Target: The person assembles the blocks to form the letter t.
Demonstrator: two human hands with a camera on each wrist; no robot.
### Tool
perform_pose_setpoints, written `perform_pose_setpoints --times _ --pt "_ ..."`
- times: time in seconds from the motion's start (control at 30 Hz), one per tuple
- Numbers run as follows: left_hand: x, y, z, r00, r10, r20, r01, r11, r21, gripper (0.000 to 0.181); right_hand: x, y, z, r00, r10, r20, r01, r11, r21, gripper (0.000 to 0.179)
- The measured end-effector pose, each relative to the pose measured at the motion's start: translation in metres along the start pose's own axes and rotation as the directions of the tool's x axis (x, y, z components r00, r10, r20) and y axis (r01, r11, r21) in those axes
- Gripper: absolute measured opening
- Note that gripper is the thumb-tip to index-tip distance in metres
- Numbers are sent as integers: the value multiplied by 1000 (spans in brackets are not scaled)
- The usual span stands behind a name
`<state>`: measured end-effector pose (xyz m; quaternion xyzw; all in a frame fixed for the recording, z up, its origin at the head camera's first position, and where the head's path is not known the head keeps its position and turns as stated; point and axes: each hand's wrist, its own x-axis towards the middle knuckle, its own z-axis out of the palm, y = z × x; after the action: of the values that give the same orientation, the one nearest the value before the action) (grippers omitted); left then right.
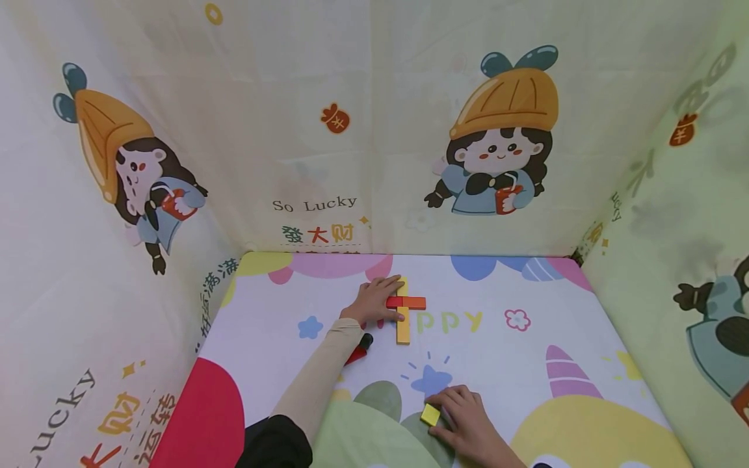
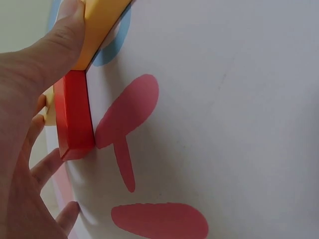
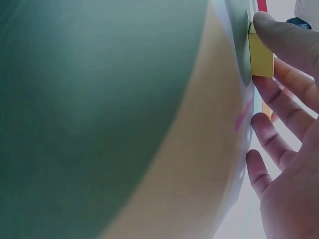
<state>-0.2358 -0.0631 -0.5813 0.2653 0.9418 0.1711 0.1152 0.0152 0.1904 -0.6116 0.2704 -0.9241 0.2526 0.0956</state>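
On the table several wooden blocks lie in a cross: a pale yellow block [image 1: 402, 286] at the far end, a red block [image 1: 393, 302] on the left, an orange block [image 1: 415, 303] on the right, and a yellow-orange block [image 1: 403, 330] at the near end. My left hand [image 1: 374, 302] touches the cross from its left side, fingers spread. Its thumb [image 2: 65, 37] rests against the yellow-orange block, and the other fingers reach past the red block. Nearer to me, my right hand [image 1: 465, 419] pinches a small yellow block [image 1: 430, 415] between thumb and index finger, its other fingers extended.
A dark and red item [image 1: 359, 349], its kind unclear, shows beside the left forearm. The tabletop [image 1: 468, 364] carries printed letters, stars and cartoon shapes. Printed cloth walls [image 1: 398, 162] stand behind and on both sides.
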Motion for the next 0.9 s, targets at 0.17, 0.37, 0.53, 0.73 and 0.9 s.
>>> perform_pose_setpoints --times 0.17,0.37,0.53,0.73,0.9 --pt "0 1 0 1000 -6 6 6 1000 2 96 0 -2 0 1000 23 1 -23 1000 15 42" --pt "0 0 0 1000 -9 8 9 1000 4 97 6 -8 0 994 107 -20 -107 994 22 44" --pt "0 0 0 1000 -3 4 3 1000 0 96 19 -16 -1 978 203 -51 -201 978 52 48" --pt "0 -2 1 1000 -2 3 2 1000 3 96 36 -21 0 960 262 -96 -254 963 90 50" --pt "0 -1 0 1000 -3 -2 3 1000 1 96 47 -20 8 946 313 -81 -305 947 104 49"
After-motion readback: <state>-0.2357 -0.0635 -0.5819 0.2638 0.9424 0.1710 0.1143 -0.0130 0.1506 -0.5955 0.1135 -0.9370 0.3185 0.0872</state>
